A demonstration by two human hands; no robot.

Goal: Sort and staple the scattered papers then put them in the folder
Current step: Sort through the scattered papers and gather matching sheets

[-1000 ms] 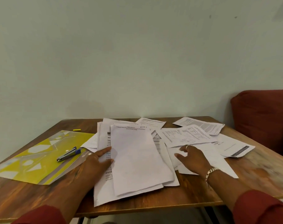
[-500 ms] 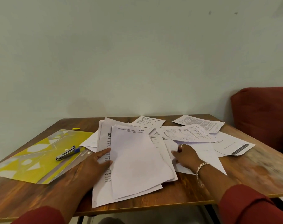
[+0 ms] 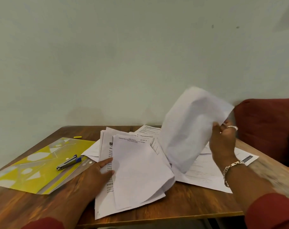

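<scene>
White printed papers lie scattered over the wooden table [image 3: 181, 207]. My left hand [image 3: 97, 175] rests on the left edge of the near pile of papers [image 3: 137, 172], fingers straight and partly tucked under the top sheet. My right hand [image 3: 223, 142] pinches a lifted sheet [image 3: 190, 129] by its right edge; the sheet stands curled above the table. More loose sheets [image 3: 205, 172] lie beneath it. A yellow patterned folder [image 3: 33, 167] lies flat at the left with a blue and silver stapler [image 3: 68, 162] on it.
A small yellow object [image 3: 77, 137] lies at the back of the table behind the folder. A dark red cushioned seat [image 3: 269, 126] stands to the right. A pale wall runs along the table's far edge.
My right hand has taken a sheet from the right-hand papers and lifted it up and to the right. My left hand has stayed on the near pile.
</scene>
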